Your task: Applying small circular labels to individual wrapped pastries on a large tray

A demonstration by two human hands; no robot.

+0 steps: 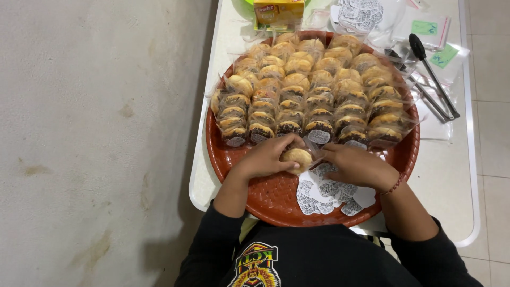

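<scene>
red woven tray (pixel 276 204) packed with wrapped cookies (pixel 313 90), stickers (pixel 326 194) in front | left hand (pixel 265 159) and right hand (pixel 356 166) both gripping one cookie (pixel 297 157) | white table (pixel 451 180), tile floor (pixel 494 133)

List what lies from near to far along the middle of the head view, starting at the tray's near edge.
Tray rim → loose stickers → cookie held between left hand and right hand → rows of wrapped cookies → yellow box.
</scene>
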